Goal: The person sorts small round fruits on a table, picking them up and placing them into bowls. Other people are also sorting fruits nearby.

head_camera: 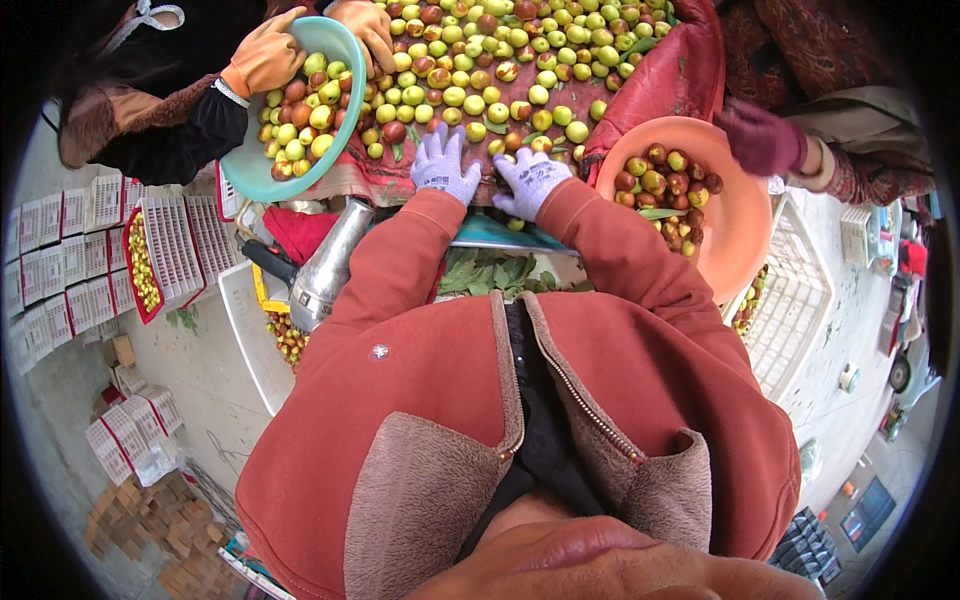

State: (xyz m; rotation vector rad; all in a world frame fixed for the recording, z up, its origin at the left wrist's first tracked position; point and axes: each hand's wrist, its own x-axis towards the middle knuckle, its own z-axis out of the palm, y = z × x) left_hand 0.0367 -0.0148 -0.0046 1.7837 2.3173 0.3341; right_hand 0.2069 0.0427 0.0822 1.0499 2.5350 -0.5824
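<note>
Green and brown-red jujubes [487, 82] lie spread over a red cloth [510, 154] on the table before me. My left hand [444, 166], in a pale lilac work glove, rests with spread fingers at the table's near edge, fingertips beside the fruit. My right hand [534, 178], gloved alike, lies a little to the right, fingers apart at the lowest jujubes; whether one is under its palm cannot be seen. A teal plastic basin [352, 120] of mixed jujubes stands left of my hands. An orange plastic basin [739, 225] with mostly brown-red jujubes is on the right.
A co-worker's orange-gloved hand [266, 56] grips the teal basin; another co-worker's maroon-gloved hand [761, 139] is at the orange one. A metal hair dryer-like tool [326, 270] and a white crate [247, 330] are at left. Another white crate [795, 292] stands right. Stacked crates [75, 247] line the far left.
</note>
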